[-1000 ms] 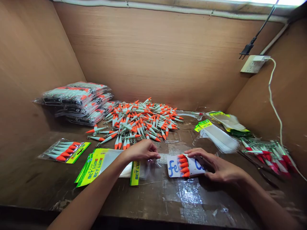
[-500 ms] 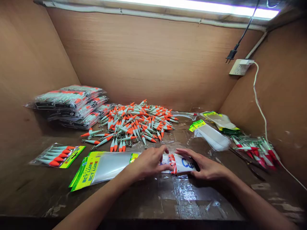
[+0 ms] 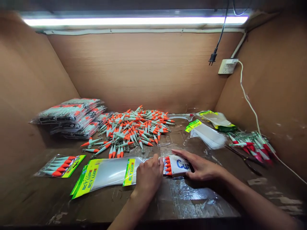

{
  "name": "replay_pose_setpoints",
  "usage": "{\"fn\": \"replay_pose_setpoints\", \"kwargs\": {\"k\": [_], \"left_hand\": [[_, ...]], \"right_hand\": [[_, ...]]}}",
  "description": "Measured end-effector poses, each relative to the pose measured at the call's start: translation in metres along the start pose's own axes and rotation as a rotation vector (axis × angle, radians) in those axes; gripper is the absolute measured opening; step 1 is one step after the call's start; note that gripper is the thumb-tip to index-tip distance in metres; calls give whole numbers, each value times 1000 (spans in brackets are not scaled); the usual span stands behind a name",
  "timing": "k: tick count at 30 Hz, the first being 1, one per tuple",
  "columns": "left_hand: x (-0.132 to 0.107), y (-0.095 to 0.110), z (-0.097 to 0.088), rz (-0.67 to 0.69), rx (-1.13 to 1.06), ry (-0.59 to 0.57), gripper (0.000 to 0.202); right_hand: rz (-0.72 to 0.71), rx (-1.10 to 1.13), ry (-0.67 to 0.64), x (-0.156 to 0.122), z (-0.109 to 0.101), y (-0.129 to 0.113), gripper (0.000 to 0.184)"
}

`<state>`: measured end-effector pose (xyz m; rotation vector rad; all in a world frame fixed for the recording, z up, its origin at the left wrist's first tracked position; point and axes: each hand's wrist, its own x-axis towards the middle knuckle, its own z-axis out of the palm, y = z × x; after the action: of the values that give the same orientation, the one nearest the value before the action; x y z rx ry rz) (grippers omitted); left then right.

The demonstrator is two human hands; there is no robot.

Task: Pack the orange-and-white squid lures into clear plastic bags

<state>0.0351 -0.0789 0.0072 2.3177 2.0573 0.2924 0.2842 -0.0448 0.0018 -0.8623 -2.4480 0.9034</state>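
My left hand (image 3: 150, 175) is closed, its fingers pinched at the edge of a clear plastic bag (image 3: 138, 164) with a yellow-green BCT LURE header card (image 3: 129, 172). My right hand (image 3: 205, 166) grips a white holder (image 3: 179, 164) with blue handwriting, thumb at the near side and fingers at the far side. Out of the holder's left end stick several orange lure tips (image 3: 168, 165), close to my left fingertips. How far the bag reaches over the tips I cannot tell. Left of this lies a stack of flat BCT LURE bags (image 3: 105, 171).
Behind my hands spreads a heap of orange-and-white lures with hooks (image 3: 134, 127). Filled packs (image 3: 64, 113) are stacked at the back left; one filled bag (image 3: 59, 165) lies in front. At right are more bags (image 3: 208, 134), red-and-white lures (image 3: 254, 147), pliers-like handles (image 3: 250, 164) and a white cable (image 3: 249, 102).
My left hand has drawn back slightly left and its fingers have closed. More of the orange tips and the header card now show. My right hand keeps its grip; the camera view has shifted.
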Motion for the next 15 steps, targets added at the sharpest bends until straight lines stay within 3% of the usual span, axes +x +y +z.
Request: {"fn": "replay_pose_setpoints", "kwargs": {"k": [3, 7, 10, 12, 15], "left_hand": [[-7, 10, 8, 6, -11, 47, 30], [-23, 30, 15, 152, -59, 126, 18], [-35, 35, 16, 263, -136, 166, 14], [-40, 25, 17, 338, -194, 175, 23], [-41, -2, 24, 361, -210, 188, 64]], "right_hand": [[-22, -32, 9, -2, 2, -3, 102], [-54, -101, -12, -2, 6, -9, 101], [-61, -152, -40, -2, 8, -13, 89], [-59, -157, -42, -2, 7, -14, 78], [-35, -133, 6, -2, 4, -9, 58]]}}
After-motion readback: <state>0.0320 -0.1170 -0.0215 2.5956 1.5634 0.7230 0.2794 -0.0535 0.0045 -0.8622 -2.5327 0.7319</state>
